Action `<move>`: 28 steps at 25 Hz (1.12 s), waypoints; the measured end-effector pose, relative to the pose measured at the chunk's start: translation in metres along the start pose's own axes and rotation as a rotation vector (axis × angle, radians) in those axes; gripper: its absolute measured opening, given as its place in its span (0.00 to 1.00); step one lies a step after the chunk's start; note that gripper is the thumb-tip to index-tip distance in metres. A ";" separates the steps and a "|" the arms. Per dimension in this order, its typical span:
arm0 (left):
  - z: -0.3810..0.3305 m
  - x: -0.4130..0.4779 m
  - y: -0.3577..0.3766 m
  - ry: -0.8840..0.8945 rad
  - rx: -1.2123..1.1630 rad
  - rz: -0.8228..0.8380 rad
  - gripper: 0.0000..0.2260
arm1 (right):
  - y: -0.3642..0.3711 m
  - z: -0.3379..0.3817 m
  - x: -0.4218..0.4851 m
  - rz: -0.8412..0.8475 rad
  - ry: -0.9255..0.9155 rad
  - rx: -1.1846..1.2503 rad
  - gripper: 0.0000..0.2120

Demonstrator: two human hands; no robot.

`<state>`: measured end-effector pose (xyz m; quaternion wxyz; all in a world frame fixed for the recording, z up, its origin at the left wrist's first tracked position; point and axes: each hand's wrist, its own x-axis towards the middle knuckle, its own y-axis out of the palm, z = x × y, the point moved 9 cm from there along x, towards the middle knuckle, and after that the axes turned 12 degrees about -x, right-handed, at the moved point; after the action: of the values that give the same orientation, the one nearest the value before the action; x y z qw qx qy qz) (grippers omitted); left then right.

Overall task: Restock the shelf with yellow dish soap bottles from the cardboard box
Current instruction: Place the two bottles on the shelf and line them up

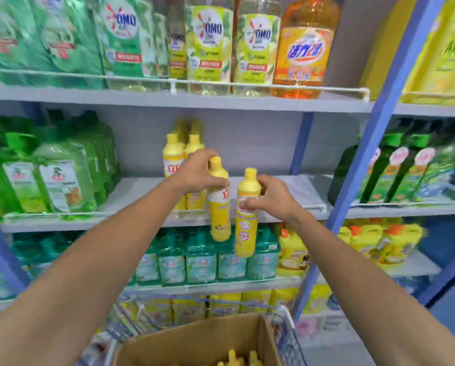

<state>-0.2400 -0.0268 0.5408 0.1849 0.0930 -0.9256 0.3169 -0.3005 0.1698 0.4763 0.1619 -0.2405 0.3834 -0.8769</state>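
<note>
Down at the near edge, the cardboard box (194, 342) sits open, yellow caps (241, 359) poking up inside. Up front, left hand (197, 171) wrapped around one yellow bottle (218, 204), right hand (270, 198) clutching a second bottle (246, 215), both upright before the middle shelf (287, 188). Behind them, yellow bottles (173, 159) stand on that shelf, green refill packs (60, 178) stacked to the left
</note>
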 end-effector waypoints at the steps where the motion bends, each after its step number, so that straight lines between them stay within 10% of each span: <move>1: -0.009 0.012 -0.004 0.011 0.010 -0.015 0.21 | -0.010 0.004 0.011 -0.004 -0.022 0.018 0.18; 18: 0.008 0.106 0.030 -0.072 -0.018 -0.069 0.29 | -0.024 -0.043 0.122 -0.033 -0.032 0.211 0.25; 23: 0.046 0.088 0.045 -0.121 -0.305 -0.250 0.33 | -0.005 -0.064 0.114 -0.081 0.055 0.396 0.42; 28: 0.091 0.044 0.084 -0.209 -0.491 -0.430 0.24 | 0.012 -0.080 0.084 -0.234 0.137 0.384 0.25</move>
<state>-0.3299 -0.0204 0.4455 0.1684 0.2706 -0.9474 0.0274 -0.4123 0.1697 0.4449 0.0757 -0.1881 0.1892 -0.9608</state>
